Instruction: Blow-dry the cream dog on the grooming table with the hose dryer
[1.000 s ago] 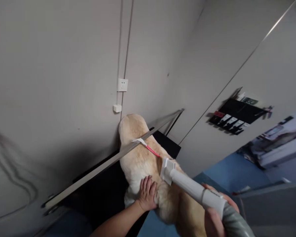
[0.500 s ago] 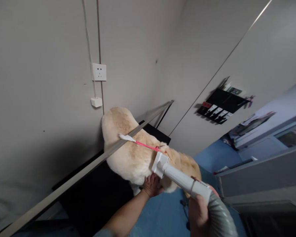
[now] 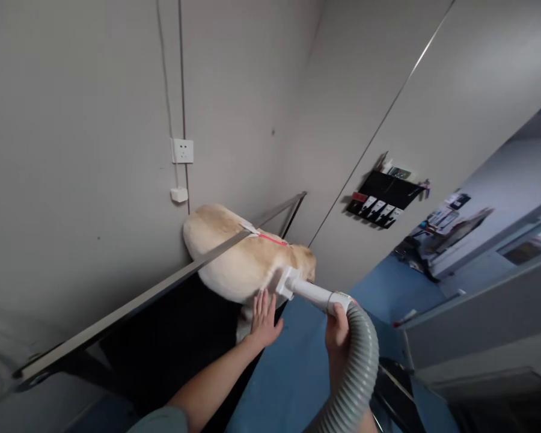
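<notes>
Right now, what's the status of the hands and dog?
Right hand gripping nozzle, pointed at dog. Left hand open at dog's side, contact unclear. Metal bar crosses over dog's back.

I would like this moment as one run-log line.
left hand: open beside dog, contact unclear | right hand: gripping white nozzle on grey hose | nozzle: pointed at dog | red lead: over dog's back
</notes>
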Action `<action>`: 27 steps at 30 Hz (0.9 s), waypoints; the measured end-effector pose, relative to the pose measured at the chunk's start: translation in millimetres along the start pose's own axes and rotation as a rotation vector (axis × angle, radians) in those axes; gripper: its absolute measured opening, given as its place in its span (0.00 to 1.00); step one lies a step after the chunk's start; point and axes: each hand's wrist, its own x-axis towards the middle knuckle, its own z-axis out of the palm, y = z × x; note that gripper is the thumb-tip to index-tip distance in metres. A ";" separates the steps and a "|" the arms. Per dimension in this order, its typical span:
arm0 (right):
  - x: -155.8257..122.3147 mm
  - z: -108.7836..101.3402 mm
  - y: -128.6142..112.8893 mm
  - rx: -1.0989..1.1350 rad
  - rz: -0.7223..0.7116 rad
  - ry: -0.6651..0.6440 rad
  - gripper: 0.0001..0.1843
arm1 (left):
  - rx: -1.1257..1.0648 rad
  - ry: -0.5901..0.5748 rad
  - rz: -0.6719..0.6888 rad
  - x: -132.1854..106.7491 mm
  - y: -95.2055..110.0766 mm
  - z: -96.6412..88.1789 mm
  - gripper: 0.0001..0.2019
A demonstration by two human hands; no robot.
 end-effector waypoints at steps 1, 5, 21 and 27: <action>7.4 9.2 -0.8 0.007 -0.012 -0.009 0.30 | 0.040 0.033 -0.015 5.3 -11.6 -7.1 0.36; 46.5 51.1 -4.4 0.043 -0.077 -0.016 0.31 | 0.157 -0.017 -0.096 49.4 -42.2 -32.0 0.41; 116.9 129.0 82.5 0.491 0.117 -0.174 0.28 | -0.080 -0.113 -0.289 135.1 -13.3 18.1 0.35; 110.4 151.7 139.4 0.602 0.231 -0.452 0.37 | -1.131 -0.061 -0.945 170.9 31.6 18.7 0.34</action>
